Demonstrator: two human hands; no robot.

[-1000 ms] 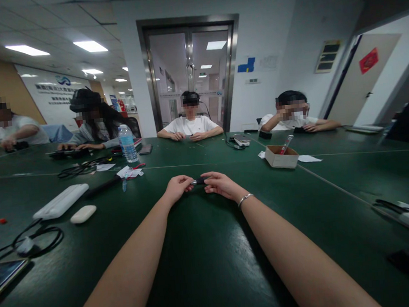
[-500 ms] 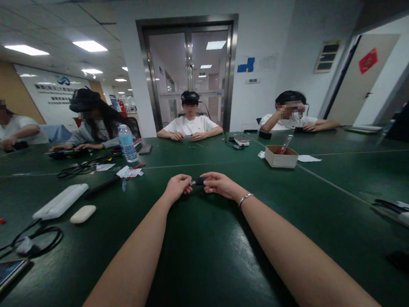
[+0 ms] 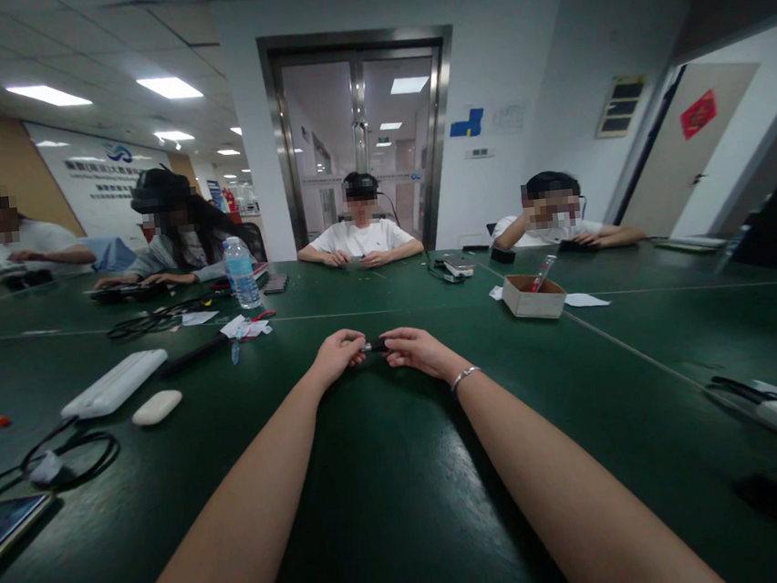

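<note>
Between my two hands, just above the green table (image 3: 392, 474), is a small dark object with a silver metal end (image 3: 375, 346); its exact kind is too small to make out. My left hand (image 3: 338, 356) pinches the metal end with thumb and fingers. Closed around the black end is my right hand (image 3: 418, 351), with a silver bracelet (image 3: 464, 379) at its wrist. Fingertips cover both ends of the object.
Left of my arms lie a white power bank (image 3: 117, 384), a white oval case (image 3: 157, 407), coiled cable (image 3: 95, 457) and a phone (image 3: 9, 528). A water bottle (image 3: 242, 273) stands farther back. A small box (image 3: 535, 297) sits right. Several people sit across the table.
My hands stay almost in place on the small object, with a little more of its middle showing. The person at far left has raised a hand slightly.
</note>
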